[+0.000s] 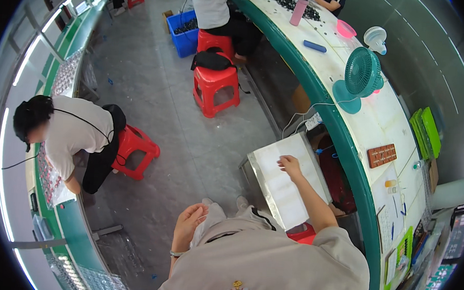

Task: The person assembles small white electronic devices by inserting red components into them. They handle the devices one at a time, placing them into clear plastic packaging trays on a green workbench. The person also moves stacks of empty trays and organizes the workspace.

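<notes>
White sheet on metal box

- The right hand sits just right of the picture's middle, at the end of a bare forearm stretched out toward 11 o'clock from the sleeve at the lower right.
- Its fingers are loosely curled and point toward 9 o'clock, palm down, gripping nothing.
- The left hand is at about 7 o'clock from the middle, raised with the palm turned up and the fingers spread loosely, empty.
- A thin band circles the left wrist.
</notes>
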`<control>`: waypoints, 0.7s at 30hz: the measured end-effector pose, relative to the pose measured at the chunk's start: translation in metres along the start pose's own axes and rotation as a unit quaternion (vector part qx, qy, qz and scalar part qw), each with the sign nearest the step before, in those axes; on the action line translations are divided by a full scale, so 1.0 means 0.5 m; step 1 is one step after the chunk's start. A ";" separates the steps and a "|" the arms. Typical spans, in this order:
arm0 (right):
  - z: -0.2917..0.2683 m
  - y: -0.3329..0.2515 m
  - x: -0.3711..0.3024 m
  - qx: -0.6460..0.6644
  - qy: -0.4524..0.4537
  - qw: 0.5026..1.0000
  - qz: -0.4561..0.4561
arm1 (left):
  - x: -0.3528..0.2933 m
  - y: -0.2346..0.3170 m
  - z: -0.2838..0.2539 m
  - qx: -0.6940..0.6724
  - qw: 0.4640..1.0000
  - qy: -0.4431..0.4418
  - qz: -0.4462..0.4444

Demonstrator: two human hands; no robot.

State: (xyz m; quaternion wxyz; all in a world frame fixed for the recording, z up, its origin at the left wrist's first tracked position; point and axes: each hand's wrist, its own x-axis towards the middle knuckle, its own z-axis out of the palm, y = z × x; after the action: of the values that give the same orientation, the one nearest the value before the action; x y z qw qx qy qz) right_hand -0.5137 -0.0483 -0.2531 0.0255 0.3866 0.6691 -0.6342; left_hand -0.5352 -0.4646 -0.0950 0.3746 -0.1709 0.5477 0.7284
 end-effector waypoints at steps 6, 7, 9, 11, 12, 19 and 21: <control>0.210 0.123 0.011 -0.254 -0.262 0.931 0.023 | 0.020 0.126 -0.081 0.084 0.994 0.059 0.040; 0.237 0.142 -0.014 -0.217 -0.264 0.939 0.024 | 0.025 0.156 -0.089 0.112 0.990 0.073 0.051; 0.278 0.172 -0.046 -0.280 -0.290 0.915 -0.019 | 0.020 0.186 -0.116 0.139 0.984 0.100 0.058; 0.305 0.206 -0.054 -0.347 -0.261 0.898 -0.079 | 0.033 0.186 -0.148 0.136 0.984 0.106 0.056; 0.317 0.198 -0.056 -0.346 -0.248 0.902 -0.076 | 0.034 0.184 -0.153 0.132 0.983 0.116 0.052; 0.351 0.124 0.039 -0.413 -0.271 0.860 -0.125 | 0.030 0.215 -0.089 0.156 0.983 0.091 -0.023; 0.358 0.121 0.088 -0.437 -0.282 0.842 -0.144 | 0.060 0.156 -0.099 0.147 0.985 0.094 0.005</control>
State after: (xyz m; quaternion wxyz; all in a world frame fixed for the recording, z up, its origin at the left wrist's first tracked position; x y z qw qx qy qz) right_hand -0.5929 -0.1888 -0.3610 0.2877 0.0390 0.8889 -0.3545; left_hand -0.6202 -0.5091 -0.0794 0.3389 -0.1791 0.6822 0.6227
